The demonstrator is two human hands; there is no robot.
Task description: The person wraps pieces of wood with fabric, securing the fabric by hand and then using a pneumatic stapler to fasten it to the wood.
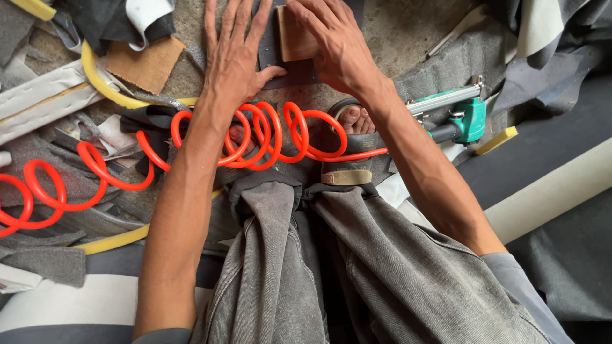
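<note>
My left hand (233, 54) lies flat, fingers spread, on the concrete floor and the edge of a dark grey fabric piece (280, 67). My right hand (335, 44) presses a small wooden block (294, 39) down on that fabric, fingers curled over its top. A coiled orange air hose (268, 137) runs across my forearms and feet. It leads toward a green pneumatic stapler (462, 114) lying on the floor beside my right forearm.
Grey trousers (357, 267) and a sandalled foot (350, 143) fill the lower middle. Scraps of grey fabric, yellow foam strips (105, 86), a brown cardboard piece (145, 62) and white padded strips (44, 99) lie at left. Dark fabric and a pale roll (554, 191) lie at right.
</note>
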